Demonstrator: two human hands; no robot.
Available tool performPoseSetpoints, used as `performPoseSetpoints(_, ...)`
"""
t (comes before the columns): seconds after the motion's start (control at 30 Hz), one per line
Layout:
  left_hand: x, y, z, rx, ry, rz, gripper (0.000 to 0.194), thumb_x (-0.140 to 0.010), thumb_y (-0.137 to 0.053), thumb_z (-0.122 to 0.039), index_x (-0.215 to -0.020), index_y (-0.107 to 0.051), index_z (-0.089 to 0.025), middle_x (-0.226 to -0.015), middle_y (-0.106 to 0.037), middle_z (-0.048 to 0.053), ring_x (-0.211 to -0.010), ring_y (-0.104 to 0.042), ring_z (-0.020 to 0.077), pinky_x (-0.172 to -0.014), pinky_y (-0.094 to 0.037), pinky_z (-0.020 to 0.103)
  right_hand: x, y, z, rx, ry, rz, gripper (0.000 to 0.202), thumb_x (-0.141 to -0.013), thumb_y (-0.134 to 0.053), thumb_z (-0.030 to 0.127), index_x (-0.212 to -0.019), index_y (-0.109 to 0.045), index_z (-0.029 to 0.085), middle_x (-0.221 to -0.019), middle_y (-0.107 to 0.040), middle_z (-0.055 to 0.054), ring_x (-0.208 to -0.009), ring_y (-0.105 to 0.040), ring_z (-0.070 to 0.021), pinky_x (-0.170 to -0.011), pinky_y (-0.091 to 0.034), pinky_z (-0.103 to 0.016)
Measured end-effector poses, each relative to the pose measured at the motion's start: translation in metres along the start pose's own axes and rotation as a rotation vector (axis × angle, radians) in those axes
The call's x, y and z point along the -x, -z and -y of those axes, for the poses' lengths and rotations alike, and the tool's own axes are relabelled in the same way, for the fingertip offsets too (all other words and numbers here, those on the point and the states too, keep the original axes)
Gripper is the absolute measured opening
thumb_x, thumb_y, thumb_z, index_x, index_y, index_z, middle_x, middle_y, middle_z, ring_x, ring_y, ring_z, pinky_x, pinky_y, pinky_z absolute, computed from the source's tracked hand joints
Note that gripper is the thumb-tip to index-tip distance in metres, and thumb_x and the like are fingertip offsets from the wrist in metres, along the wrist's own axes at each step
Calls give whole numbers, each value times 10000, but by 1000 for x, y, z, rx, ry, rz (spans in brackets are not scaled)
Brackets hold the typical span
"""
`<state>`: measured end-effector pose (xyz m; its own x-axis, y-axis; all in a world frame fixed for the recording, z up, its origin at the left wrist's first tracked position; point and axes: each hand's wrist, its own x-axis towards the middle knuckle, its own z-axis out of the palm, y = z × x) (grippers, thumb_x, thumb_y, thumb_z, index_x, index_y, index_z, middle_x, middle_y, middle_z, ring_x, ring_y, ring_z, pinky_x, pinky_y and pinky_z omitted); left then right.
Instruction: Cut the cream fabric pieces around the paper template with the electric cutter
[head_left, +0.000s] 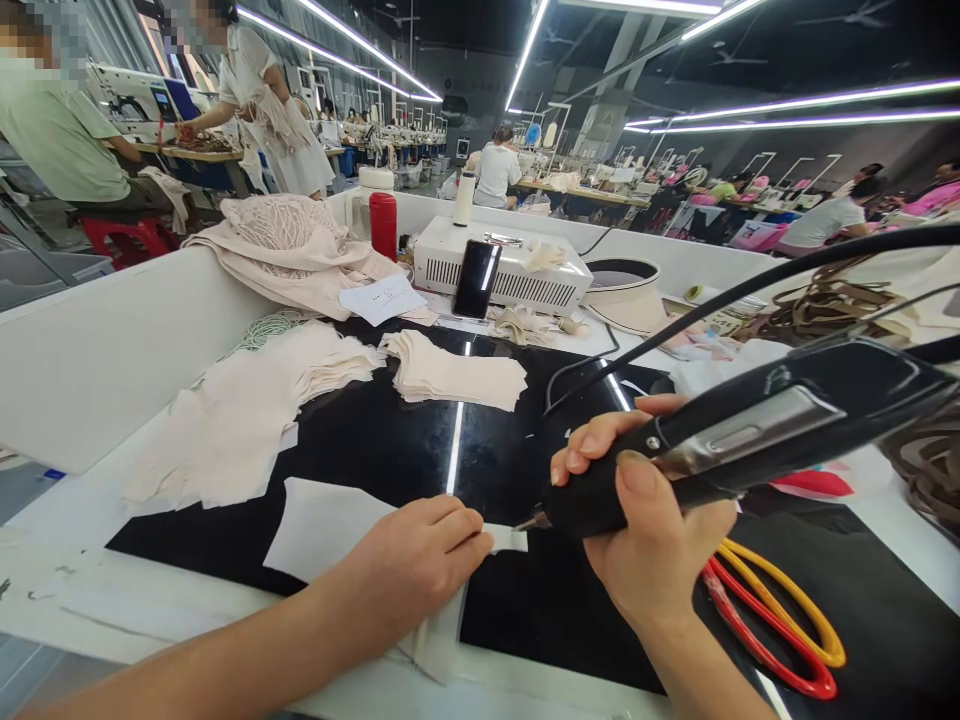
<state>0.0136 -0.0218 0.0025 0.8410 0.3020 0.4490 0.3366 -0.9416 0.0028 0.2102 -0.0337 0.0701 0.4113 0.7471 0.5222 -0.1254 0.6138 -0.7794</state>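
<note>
My right hand (pixel 652 550) is wrapped round a thick black corded handheld tool (pixel 750 430) with a silvery lever on its side. Its pointed metal tip touches or nearly touches the narrow white end of a pale flat piece (pixel 322 520), cloth or paper. On that piece, beside the tip, my left hand (pixel 424 555) presses with curled fingers held together. Part of the piece is hidden under the left hand. Both hands work over a glossy black board (pixel 360 445).
Stacked cream cloth pieces (pixel 457 370) and a larger cream pile (pixel 225 425) lie beyond. Red and yellow scissor-like handles (pixel 780 620) rest right. A phone (pixel 476 280) leans on a white vented box (pixel 510 265). The tool's black cable (pixel 720 300) arches across the right side. People sit behind.
</note>
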Motion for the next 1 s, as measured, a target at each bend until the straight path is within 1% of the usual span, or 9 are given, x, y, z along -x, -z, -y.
performPoseSetpoints(0.1,0,1,0,16,10,-11,284,-1017,-474,50,-1179,-607,-141,-1011,-683,66,-945,-683,195,-849,-609,329,-1,-2,1,10,-18,-1,319,-868,-836,310,-1112,-632,286,-774,-665,46,-604,-629,-154,-524,-565,-300)
performPoseSetpoints(0.2,-1,4,1,37,15,-3,292,-1018,-461,49,-1185,-612,-137,-1017,-687,72,-964,-690,199,-841,-613,323,1,-5,4,-35,-19,-3,337,-856,-843,348,-1108,-627,287,-757,-656,54,-583,-615,-150,-502,-556,-286)
performPoseSetpoints(0.37,-1,6,1,49,14,4,309,-1037,-422,48,-1208,-616,-122,-1003,-697,71,-958,-695,198,-837,-620,318,9,-8,5,-58,-28,69,362,-869,-851,417,-1120,-619,298,-776,-652,51,-596,-625,-157,-506,-547,-288)
performPoseSetpoints(0.53,0,2,1,80,16,-36,229,-1051,-476,2,-1204,-617,-92,-1029,-707,80,-963,-692,220,-840,-631,340,14,-7,2,-60,-32,90,318,-898,-835,378,-1132,-633,303,-798,-665,52,-608,-633,-146,-535,-556,-285)
performPoseSetpoints(0.6,0,1,1,73,12,-31,239,-1046,-474,10,-1208,-613,-97,-1030,-706,77,-961,-689,215,-848,-629,339,13,-6,2,-57,-30,101,307,-902,-831,360,-1136,-639,305,-798,-670,50,-607,-636,-145,-538,-557,-285)
performPoseSetpoints(0.67,0,1,2,58,12,-16,266,-1038,-456,29,-1210,-611,-102,-1024,-703,75,-953,-686,208,-852,-625,334,11,-6,3,-57,-28,92,316,-887,-841,368,-1126,-644,302,-789,-669,48,-602,-634,-149,-527,-560,-290)
performPoseSetpoints(0.8,-1,3,1,63,13,-10,282,-1021,-445,48,-1192,-616,-96,-1009,-695,77,-938,-681,207,-842,-625,334,7,-2,6,-59,-4,32,345,-861,-861,363,-1119,-648,280,-767,-671,45,-603,-626,-151,-514,-575,-286)
performPoseSetpoints(0.93,-1,5,1,67,14,-6,271,-1035,-440,32,-1187,-618,-104,-1013,-692,75,-953,-681,204,-845,-625,328,8,2,6,-52,5,42,339,-867,-857,348,-1125,-650,278,-776,-674,44,-611,-630,-149,-519,-580,-284)
performPoseSetpoints(1.0,-1,5,1,59,13,-2,289,-1021,-438,48,-1190,-619,-102,-1009,-693,73,-947,-683,202,-838,-624,322,9,3,5,-35,3,42,318,-883,-844,336,-1129,-649,284,-784,-673,46,-607,-636,-148,-521,-583,-289)
